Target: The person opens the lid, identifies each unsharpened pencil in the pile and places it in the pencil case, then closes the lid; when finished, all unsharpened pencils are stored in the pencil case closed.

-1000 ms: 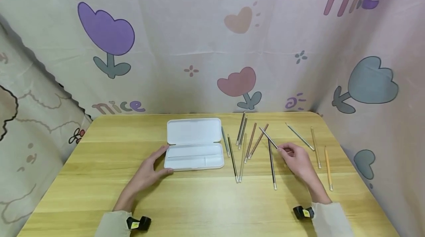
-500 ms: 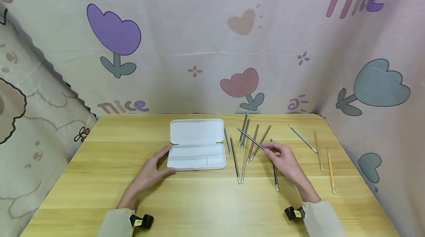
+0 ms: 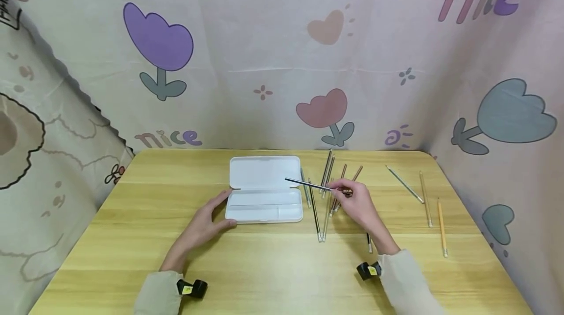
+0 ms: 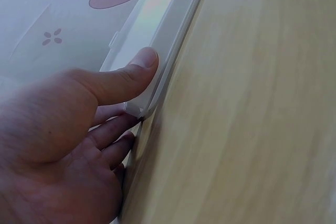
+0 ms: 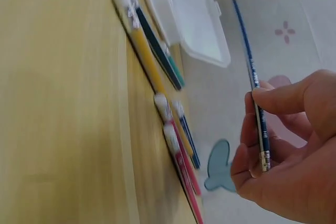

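A white pencil case (image 3: pixel 264 213) lies with its lid back on the wooden table; its divided tray holds nothing. My left hand (image 3: pixel 204 222) grips the case's left end, thumb (image 4: pixel 144 59) on the front side and fingers around the corner. My right hand (image 3: pixel 359 202) pinches a dark blue pencil (image 3: pixel 304 182) near its eraser end, above the table. The pencil's other end points left, over the case's right side. In the right wrist view the thumb and fingers press on the pencil (image 5: pixel 251 56), its silver ferrule near the palm.
Several pencils lie right of the case, among them a black pencil (image 3: pixel 315 212) and a reddish pencil (image 3: pixel 358 173), partly under my right hand. Farther right are a green pencil (image 3: pixel 403 183) and a yellow pencil (image 3: pixel 442 229). A patterned cloth (image 3: pixel 264 36) hangs behind the table.
My right hand has carried the blue pencil left, from the right-hand pencils toward the case, and the pencil has turned more level. The left hand has stayed on the case.
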Demonstrator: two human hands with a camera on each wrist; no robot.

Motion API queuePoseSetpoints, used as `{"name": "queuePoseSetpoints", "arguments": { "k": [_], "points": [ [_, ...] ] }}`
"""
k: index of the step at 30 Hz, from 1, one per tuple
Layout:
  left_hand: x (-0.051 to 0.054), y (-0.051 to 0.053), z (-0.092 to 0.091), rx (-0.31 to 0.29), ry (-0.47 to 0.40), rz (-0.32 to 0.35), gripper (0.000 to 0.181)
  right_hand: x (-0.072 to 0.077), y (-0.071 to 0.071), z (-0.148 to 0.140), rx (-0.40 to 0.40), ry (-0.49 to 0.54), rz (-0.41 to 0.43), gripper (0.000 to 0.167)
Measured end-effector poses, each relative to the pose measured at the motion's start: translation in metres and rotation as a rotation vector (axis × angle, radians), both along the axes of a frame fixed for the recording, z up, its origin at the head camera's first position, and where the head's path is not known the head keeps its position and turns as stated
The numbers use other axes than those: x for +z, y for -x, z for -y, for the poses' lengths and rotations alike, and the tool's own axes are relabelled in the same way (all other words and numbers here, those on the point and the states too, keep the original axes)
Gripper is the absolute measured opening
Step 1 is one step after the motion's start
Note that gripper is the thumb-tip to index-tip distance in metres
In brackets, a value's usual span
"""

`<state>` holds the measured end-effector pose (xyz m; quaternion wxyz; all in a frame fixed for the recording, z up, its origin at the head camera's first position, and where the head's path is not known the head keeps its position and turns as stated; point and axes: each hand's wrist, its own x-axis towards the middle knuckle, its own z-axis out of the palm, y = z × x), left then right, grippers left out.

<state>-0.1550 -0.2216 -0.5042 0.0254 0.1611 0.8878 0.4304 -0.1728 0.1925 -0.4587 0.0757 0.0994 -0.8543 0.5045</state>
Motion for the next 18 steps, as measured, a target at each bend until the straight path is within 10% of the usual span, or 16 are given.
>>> {"name": "queuePoseSetpoints", "arguments": {
  "k": [18],
  "points": [
    [0.003, 0.002, 0.000, 0.017, 0.022, 0.048, 0.090, -0.006, 0.027, 0.080, 0.072, 0.057, 0.001, 0.004]
  ]
}}
